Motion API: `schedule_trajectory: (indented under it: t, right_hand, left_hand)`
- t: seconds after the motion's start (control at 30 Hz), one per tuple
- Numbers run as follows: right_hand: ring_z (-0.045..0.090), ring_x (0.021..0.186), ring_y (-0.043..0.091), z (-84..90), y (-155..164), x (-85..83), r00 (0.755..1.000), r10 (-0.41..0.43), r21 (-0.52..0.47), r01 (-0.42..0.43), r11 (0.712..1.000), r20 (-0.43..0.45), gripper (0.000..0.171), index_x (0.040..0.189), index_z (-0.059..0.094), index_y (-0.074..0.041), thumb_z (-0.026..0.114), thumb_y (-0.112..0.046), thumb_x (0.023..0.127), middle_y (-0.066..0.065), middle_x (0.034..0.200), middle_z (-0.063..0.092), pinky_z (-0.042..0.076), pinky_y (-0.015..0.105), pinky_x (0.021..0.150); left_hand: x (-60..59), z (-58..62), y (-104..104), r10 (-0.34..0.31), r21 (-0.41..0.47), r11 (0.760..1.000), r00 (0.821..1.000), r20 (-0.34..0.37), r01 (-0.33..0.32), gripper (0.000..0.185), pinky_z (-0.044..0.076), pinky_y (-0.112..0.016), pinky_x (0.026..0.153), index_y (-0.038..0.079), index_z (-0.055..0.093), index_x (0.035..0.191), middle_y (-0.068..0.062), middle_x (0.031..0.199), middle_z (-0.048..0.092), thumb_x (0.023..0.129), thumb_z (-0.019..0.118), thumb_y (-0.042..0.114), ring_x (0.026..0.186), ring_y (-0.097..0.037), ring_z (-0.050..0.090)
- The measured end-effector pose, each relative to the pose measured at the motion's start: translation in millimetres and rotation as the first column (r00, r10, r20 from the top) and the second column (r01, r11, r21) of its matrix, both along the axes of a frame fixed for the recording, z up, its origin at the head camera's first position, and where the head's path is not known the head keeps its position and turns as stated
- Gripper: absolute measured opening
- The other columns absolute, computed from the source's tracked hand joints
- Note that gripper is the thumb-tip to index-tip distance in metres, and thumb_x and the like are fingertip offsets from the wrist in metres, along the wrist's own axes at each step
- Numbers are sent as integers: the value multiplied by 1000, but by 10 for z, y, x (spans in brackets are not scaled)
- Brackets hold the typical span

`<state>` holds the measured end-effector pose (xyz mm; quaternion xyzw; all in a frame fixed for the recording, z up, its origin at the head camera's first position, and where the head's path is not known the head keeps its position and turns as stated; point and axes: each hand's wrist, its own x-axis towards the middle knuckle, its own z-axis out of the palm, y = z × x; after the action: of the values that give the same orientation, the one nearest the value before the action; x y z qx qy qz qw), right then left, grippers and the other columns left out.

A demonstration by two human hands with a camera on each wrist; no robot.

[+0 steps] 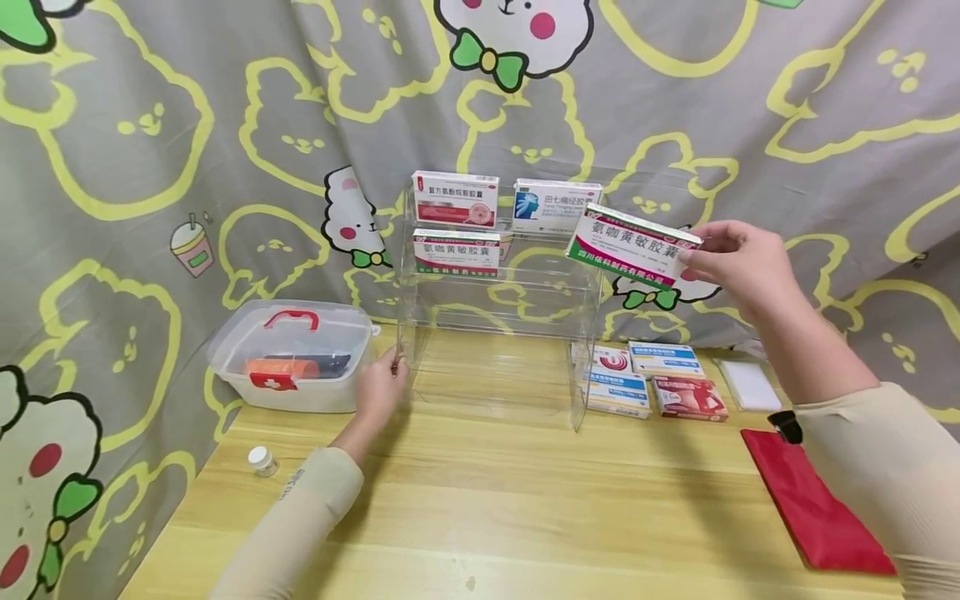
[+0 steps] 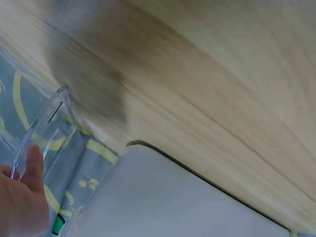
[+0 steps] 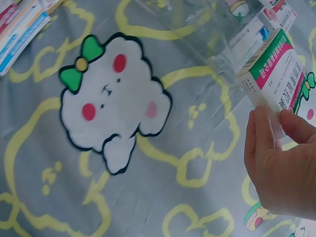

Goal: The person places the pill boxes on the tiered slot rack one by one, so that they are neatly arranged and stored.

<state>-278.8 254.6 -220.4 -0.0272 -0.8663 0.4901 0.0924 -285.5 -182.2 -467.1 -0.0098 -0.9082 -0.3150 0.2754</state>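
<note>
Fingers (image 1: 697, 265) of the right hand (image 1: 757, 271) pinch one end of a white, pink and green medicine box (image 1: 630, 247), with the thumb on its front face. This box is in the air, tilted, at the upper right part of a clear plastic rack (image 1: 498, 308); I cannot tell whether the two touch. Left hand (image 1: 381, 383) pinches the left side panel of the rack. On the top shelf stand a red and white box (image 1: 456, 200) and a blue and white box (image 1: 555, 206); below the first stands a matching pink and green box (image 1: 456, 252). On the table (image 1: 450, 500), a plastic case (image 1: 322, 398) is left of the rack, and several flat boxes (image 1: 667, 360) lie at its right.
</note>
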Motion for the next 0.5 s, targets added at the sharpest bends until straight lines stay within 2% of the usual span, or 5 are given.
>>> schedule_trajectory:
  t: [0.17,0.37,0.5]
  right_hand:
    - [61,76,6,60,-213,-121,1000,13,-43,-14,999,-12,36,114,57,-12,70,-25,84,-6,94,58,51,16,59]
    - [58,87,10,85,-494,-326,998,47,-135,-52,990,-38,34,117,57,-7,67,-14,85,-1,98,55,54,18,73]
    - [55,88,11,60,-642,-463,997,49,-90,-54,995,-58,34,118,57,-6,66,-12,86,-1,97,53,53,18,73]
  left_hand:
    - [4,6,11,2,1,1000,1000,-4,-2,16,56,-42,65,1,68,96,-15,81,71,86,58,8,71,-31,68]
    - [14,7,16,-4,6,1000,1000,-12,4,16,56,-42,65,0,68,96,-16,81,71,86,58,7,71,-31,68]
    - [20,-3,23,0,10,1000,1000,-10,0,13,56,-41,63,1,68,94,-15,80,71,86,58,7,69,-30,67]
